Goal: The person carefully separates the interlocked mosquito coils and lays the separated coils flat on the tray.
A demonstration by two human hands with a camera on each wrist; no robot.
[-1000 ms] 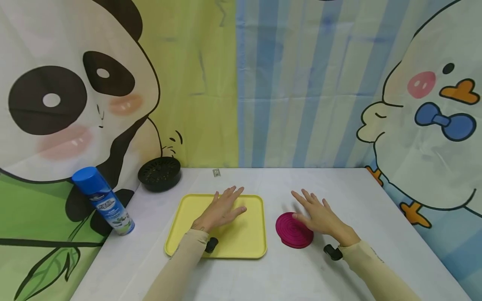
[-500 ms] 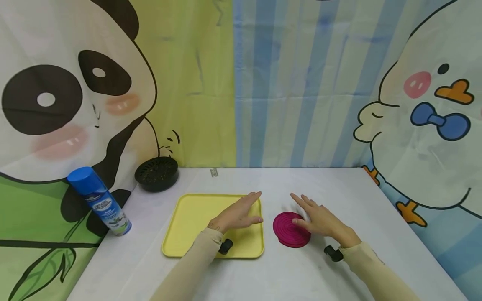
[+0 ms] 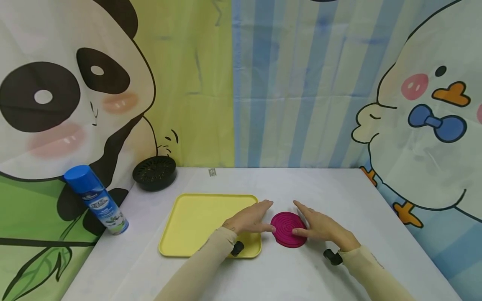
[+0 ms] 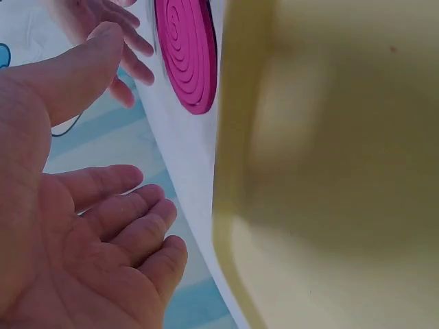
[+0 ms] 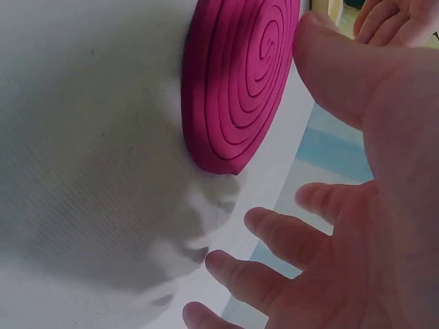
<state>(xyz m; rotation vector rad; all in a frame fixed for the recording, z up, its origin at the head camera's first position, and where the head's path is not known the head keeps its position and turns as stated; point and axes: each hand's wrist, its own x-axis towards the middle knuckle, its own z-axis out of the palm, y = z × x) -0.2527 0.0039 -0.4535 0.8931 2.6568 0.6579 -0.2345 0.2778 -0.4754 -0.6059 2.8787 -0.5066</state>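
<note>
A magenta mosquito coil, a flat spiral disc, lies on the white table just right of the yellow tray. My left hand is over the tray's right edge with its fingers extended and nothing in it; its thumb tip is close to the coil's left side. On the other side, my right hand has its fingers spread, and its thumb overlaps the coil's right part in the head view. In the right wrist view the coil lies beyond the thumb; whether the thumb touches it I cannot tell.
At the back left stands a round black slotted container. A blue spray can stands at the table's left edge. A small silvery piece lies near the back edge. Printed curtains hang behind the table.
My left hand has moved right across the tray toward the coil. The right hand has shifted little, its fingers closer together. The coil and tray have stayed put, with a slight camera shift.
</note>
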